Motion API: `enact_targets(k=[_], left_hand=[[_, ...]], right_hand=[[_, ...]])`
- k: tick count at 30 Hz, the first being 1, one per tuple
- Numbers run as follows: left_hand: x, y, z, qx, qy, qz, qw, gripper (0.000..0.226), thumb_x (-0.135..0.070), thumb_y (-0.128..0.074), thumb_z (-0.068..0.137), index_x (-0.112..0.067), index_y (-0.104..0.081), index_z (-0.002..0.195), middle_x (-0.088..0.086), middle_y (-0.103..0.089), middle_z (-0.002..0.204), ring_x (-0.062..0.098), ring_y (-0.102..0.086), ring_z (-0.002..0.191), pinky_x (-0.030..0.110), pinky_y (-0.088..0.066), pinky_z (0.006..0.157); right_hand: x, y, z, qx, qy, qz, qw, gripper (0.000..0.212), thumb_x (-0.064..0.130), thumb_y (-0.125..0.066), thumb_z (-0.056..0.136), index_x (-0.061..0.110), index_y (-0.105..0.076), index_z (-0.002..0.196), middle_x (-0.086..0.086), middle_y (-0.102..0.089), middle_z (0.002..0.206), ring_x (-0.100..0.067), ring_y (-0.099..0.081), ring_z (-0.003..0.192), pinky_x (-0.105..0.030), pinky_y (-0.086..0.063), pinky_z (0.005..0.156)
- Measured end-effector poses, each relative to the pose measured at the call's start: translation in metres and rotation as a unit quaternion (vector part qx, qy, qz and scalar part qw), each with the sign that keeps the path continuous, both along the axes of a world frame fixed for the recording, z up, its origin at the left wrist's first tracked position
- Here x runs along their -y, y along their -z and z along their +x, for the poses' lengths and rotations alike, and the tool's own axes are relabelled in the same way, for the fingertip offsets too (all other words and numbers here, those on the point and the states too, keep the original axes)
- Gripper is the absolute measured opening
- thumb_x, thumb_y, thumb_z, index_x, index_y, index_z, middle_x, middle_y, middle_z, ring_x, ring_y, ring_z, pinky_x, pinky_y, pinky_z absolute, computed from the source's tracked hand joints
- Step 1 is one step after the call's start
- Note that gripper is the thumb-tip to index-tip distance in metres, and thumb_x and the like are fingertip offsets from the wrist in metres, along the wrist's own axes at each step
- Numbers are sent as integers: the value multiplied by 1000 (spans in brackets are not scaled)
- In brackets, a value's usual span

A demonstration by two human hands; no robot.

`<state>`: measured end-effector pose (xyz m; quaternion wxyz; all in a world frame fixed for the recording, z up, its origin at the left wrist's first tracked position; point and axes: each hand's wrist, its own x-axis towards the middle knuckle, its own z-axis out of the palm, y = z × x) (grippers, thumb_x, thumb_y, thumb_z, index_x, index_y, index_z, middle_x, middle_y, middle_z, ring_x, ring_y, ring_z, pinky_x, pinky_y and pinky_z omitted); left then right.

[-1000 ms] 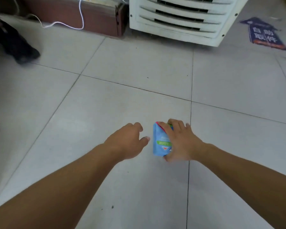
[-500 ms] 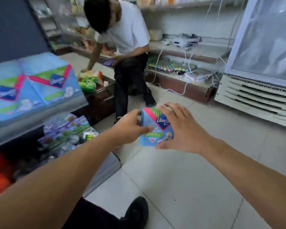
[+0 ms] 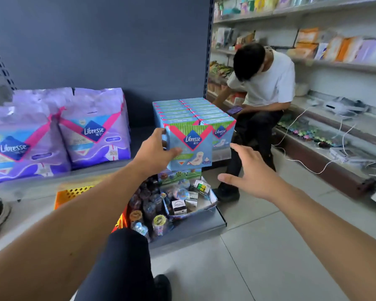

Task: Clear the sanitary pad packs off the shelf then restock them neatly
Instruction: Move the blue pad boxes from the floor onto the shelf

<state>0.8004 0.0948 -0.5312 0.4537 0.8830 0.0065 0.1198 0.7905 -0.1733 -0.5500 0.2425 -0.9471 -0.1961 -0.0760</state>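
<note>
- Sanitary pad packs fill my view: two big purple Libresse packs (image 3: 52, 131) stand upright side by side at the left of the grey shelf (image 3: 139, 135), against the dark blue back panel (image 3: 117, 40).
- My left hand (image 3: 155, 149) holds one blue pad pack (image 3: 190, 146) upright by its left edge, thumb on the front face, the other fingers curled round behind it. I see the pack held in front of the blue stack, at the shelf's front edge; whether it rests on the shelf I cannot tell.
- Behind it, the stack of blue packs (image 3: 193, 110) sits in two neat rows at the right end of the shelf.
- On the lower shelf, a box of small toys and snacks (image 3: 182, 203) sits beside an orange basket (image 3: 74, 193).
- My right hand (image 3: 251, 174) hovers just right of the held pack, fingers spread and straight, holding nothing.
- Further right, a person in a white T-shirt (image 3: 267, 83) sits bent over by the wall shelves (image 3: 334, 64).
</note>
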Motion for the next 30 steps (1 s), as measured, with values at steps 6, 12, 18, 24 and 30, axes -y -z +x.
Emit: enact_targets(k=[6,12,18,24,30], left_hand=[[-27,12,14,1,-32,-14,999,57,-26,-74,84,-16,-44,132,0,-63,110,14,-59,92,25,-42,76],[-21,30,37,16,-58,-29,998,61,-26,-74,84,-23,-43,135,-1,-63,111,15,-61,97,23,-45,71],[-8,36,60,37,-85,-29,995,61,-24,-74,85,-25,-42,137,-6,-63,106,12,-60,96,27,-46,79],[11,43,79,61,-103,-53,991,58,-19,-73,86,-24,-44,135,-13,-59,101,-4,-59,86,17,-49,71],[7,45,87,81,-117,-50,989,55,-15,-74,84,-23,-43,129,-7,-62,106,5,-64,92,25,-54,80]], right_hand=[[-36,-16,35,-16,-14,-134,991,85,62,-61,83,28,-21,150,-3,-27,154,-23,-24,139,-42,-36,107],[-34,-1,69,3,-32,-176,984,79,63,-55,86,27,-24,149,0,-29,152,-22,-25,139,-42,-38,106],[-17,6,107,23,-11,-89,996,69,56,-55,90,21,-33,145,-1,-40,143,-23,-36,132,-44,-42,101],[2,10,158,72,52,76,993,74,47,-75,78,14,-39,134,-8,-42,130,-25,-41,125,-35,-41,96],[7,20,198,-40,68,243,967,106,41,-85,69,17,-18,148,-4,-28,144,-15,-33,133,-22,-27,104]])
